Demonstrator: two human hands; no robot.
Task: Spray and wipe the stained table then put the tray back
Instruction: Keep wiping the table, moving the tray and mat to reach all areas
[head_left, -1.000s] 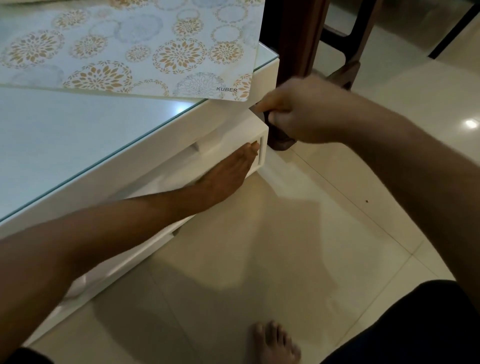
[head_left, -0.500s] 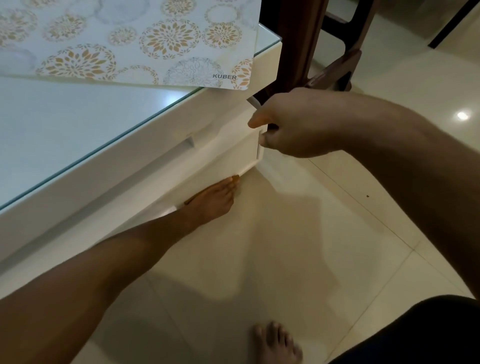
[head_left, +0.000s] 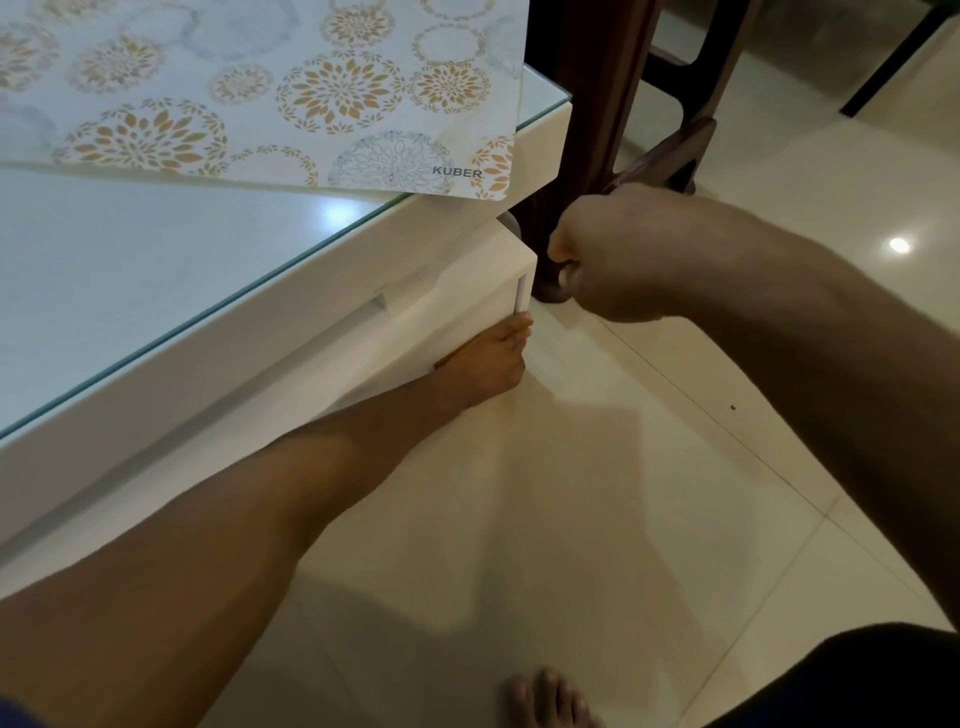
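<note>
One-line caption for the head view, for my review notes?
Left hand under the white tray, right hand closed at its end, below the glass-topped table.

Glossy glass-topped table (head_left: 171, 270), polished floor tiles (head_left: 623, 467), dark wooden chair leg (head_left: 592, 104).

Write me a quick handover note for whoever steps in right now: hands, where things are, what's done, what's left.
Left hand: reaching low under the table, fingers on the bottom edge of the white tray near its corner.
Right hand: closed into a fist beside the tray's end, next to the dark wooden leg; whether it grips anything cannot be seen.
Tray: sits under the glass tabletop, nearly slid in.
Patterned mat: lies on the tabletop, its corner overhanging the edge.
Done: the visible glass looks clean; no spray bottle or cloth in view.
Left: push the tray fully home and let go.
</note>
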